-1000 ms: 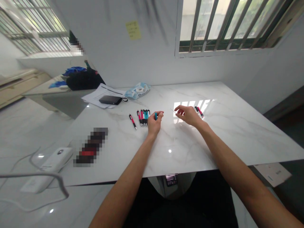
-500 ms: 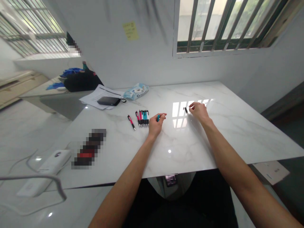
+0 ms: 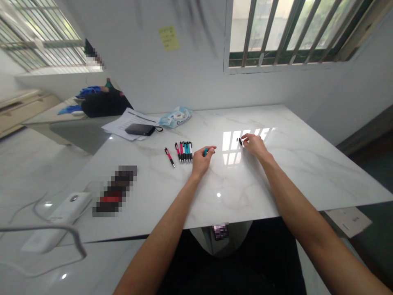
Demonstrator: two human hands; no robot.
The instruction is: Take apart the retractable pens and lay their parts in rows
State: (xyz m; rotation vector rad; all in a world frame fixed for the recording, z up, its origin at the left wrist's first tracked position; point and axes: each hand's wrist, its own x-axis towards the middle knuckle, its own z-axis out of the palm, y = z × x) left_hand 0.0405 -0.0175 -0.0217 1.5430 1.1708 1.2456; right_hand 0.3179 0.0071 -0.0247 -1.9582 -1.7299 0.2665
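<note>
My left hand [image 3: 202, 162] is closed around a teal pen piece [image 3: 205, 152], most of it hidden by the fingers. On the table ahead lies a small black pen part [image 3: 240, 141]. My right hand [image 3: 255, 145] is right beside that part, thumb and forefinger apart, the fingertips at its right side; whether they touch it is hard to tell. Left of my left hand several click pens [image 3: 184, 152] in pink, teal and white with black grips lie side by side. One pink and black pen [image 3: 169, 157] lies separately, slightly tilted, to their left.
Behind the pens are paper sheets [image 3: 115, 125] with a black pouch [image 3: 139, 129] on them, and a light blue soft packet [image 3: 175, 117]. At left lie a blurred-out dark object [image 3: 115, 192], a white device [image 3: 66, 213] and a grey cable [image 3: 76, 239]. The wall bounds the table [image 3: 322, 172] behind.
My right hand has moved slightly left, bringing its fingertips up to the black pen part. My left hand keeps its hold on the teal piece, almost unmoved.
</note>
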